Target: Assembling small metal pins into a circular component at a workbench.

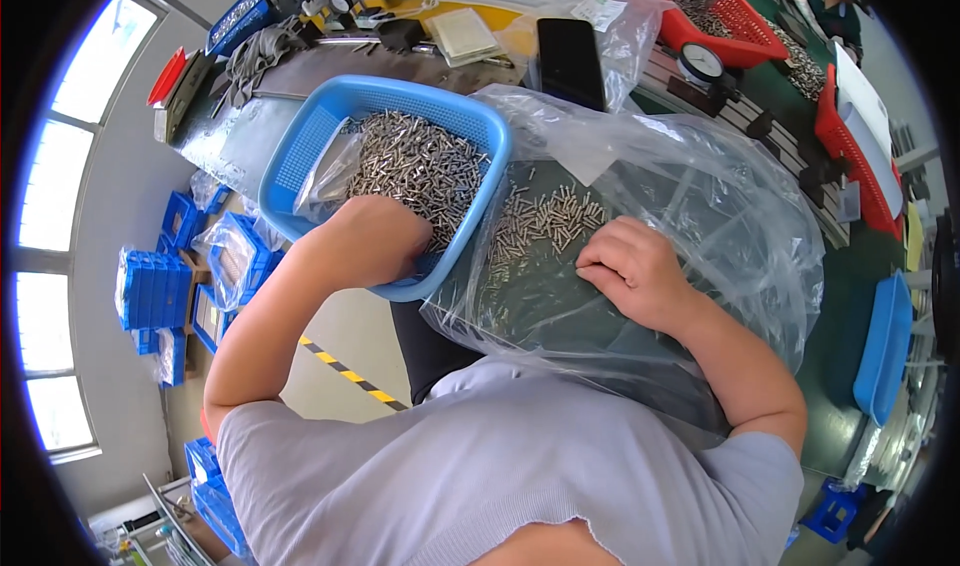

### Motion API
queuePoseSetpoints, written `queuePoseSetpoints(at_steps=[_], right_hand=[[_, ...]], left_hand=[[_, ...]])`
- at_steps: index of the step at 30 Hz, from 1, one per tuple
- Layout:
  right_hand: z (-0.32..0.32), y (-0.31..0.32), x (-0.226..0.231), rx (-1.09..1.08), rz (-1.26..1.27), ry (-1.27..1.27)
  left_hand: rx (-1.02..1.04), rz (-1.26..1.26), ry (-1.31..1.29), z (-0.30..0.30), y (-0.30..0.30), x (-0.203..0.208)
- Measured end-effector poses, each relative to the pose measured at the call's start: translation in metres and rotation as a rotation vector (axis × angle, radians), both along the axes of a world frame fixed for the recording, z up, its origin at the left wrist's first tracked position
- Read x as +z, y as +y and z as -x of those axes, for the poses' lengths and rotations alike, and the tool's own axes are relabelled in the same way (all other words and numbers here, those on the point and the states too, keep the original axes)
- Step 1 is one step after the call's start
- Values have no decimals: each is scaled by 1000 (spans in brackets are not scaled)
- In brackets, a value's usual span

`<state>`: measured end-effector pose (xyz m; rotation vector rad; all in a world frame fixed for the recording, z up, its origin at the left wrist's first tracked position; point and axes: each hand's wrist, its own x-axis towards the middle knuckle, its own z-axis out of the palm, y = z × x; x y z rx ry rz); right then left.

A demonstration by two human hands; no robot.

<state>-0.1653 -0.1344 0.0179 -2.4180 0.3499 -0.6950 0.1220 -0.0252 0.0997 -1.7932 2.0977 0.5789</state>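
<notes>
A blue plastic basket point(487, 124) on the left holds a heap of small metal pins point(420, 171) and a piece of clear plastic film. My left hand point(380, 234) reaches over its near rim into the heap; its fingers are hidden among the pins and behind the hand. On a clear plastic bag point(690, 206) to the right lies a loose spread of similar pins point(550, 224). Beside that spread rests my right hand point(640, 274), thumb and fingertips pressed together. Whatever may be between those fingertips is too small to make out.
A black phone point(570, 64) lies beyond the bag. Red baskets point(745, 26), a dial gauge point(700, 63) on a metal rail and a blue tray point(883, 348) occupy the right side. Grey gloves point(262, 61) lie at far left. Blue crates point(155, 288) stack by the wall.
</notes>
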Motion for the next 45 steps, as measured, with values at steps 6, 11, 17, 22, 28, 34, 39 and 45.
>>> queuePoseSetpoints(at_steps=[6, 11, 17, 22, 28, 34, 39, 45], right_hand=[[1, 2, -4, 5, 32, -39], [2, 1, -5, 15, 41, -75], [5, 3, -5, -1, 51, -52], [2, 4, -2, -59, 27, -79], [3, -4, 0, -329, -158, -125], [3, -14, -1, -379, -166, -94], [12, -14, 8, -265, 16, 103], [14, -18, 9, -227, 39, 188]], left_hand=[[97, 74, 176, -3, 8, -1], [365, 422, 401, 3, 23, 21], [611, 719, 1151, 41, 48, 27], [673, 295, 1888, 96, 36, -28], [877, -10, 2174, 117, 22, -72], [887, -178, 2347, 116, 17, -87], [742, -245, 2510, 118, 16, -100], [754, -284, 2474, 116, 17, -98]])
